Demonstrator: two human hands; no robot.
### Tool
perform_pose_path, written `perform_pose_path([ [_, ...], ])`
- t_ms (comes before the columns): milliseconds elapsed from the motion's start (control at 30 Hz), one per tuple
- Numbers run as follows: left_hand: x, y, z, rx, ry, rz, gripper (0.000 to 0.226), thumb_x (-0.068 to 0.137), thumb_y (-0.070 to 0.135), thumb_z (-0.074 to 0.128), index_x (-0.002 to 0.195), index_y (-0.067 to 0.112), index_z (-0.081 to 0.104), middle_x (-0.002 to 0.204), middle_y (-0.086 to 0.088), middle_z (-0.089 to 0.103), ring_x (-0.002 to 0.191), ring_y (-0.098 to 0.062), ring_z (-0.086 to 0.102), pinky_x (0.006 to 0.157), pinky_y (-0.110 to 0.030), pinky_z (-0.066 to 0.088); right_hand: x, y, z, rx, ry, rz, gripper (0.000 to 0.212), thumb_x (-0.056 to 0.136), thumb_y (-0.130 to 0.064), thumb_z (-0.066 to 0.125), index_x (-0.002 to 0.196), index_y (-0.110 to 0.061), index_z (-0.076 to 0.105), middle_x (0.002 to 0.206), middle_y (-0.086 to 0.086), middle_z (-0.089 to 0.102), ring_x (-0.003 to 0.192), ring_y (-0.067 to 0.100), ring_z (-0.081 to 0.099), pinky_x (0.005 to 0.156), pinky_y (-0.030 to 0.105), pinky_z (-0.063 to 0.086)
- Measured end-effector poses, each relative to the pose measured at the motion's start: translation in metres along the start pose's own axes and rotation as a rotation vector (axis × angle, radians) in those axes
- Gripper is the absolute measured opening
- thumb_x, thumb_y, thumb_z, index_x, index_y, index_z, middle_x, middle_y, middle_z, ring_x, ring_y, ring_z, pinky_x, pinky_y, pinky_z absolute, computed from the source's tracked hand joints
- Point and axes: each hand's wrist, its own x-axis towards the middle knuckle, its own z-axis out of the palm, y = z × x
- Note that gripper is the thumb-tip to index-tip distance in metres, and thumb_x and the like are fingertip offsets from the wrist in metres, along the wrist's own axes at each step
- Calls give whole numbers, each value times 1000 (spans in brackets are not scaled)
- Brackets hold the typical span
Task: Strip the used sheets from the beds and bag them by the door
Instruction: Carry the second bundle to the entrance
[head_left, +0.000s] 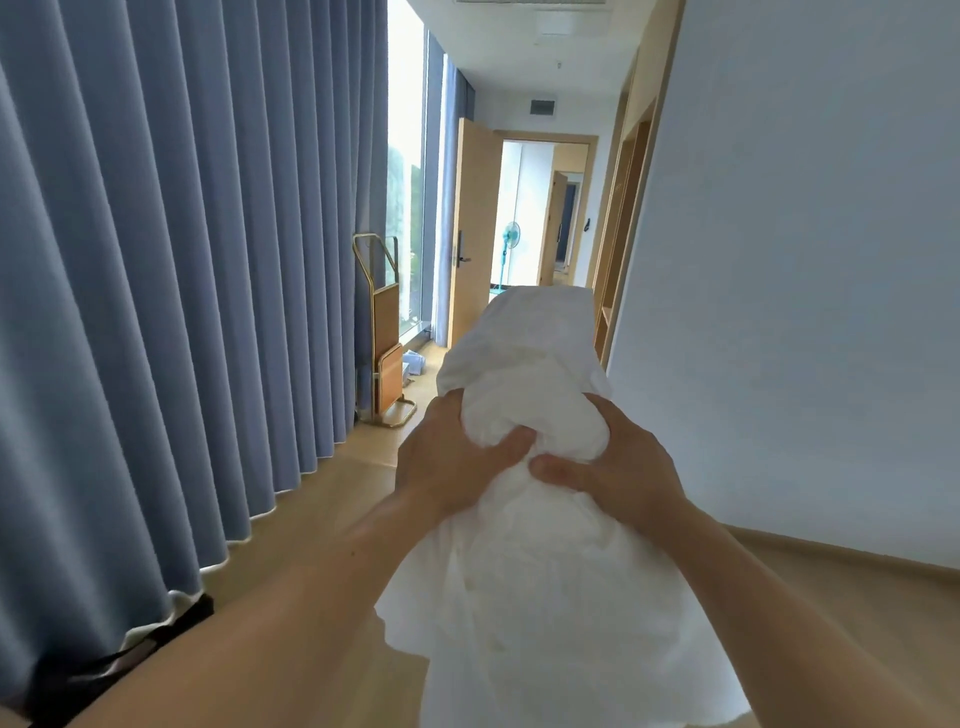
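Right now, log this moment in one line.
left hand: grips sheet bundle | right hand: grips it too | door: open, ahead

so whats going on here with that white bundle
A person is holding a bunched-up white sheet out in front with both hands: the left hand and the right hand grip it side by side around its middle, and the rest hangs down between the arms. They face along a room with blue curtains on the left and a white wall on the right. An open wooden door lies ahead. No bag is in view, so the bagging is not yet done.
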Motion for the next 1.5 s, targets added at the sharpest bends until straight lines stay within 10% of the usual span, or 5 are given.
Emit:
perform_pose_path([
  [1500, 888, -284, 281, 18, 45, -26, 96, 48, 90, 57, 126, 33, 50, 116, 10, 61, 104, -20, 61, 89, -39, 52, 912, 234, 244, 12, -26, -13, 96, 39, -92, 64, 126, -61, 38, 94, -30, 57, 90, 9, 55, 79, 33, 41],
])
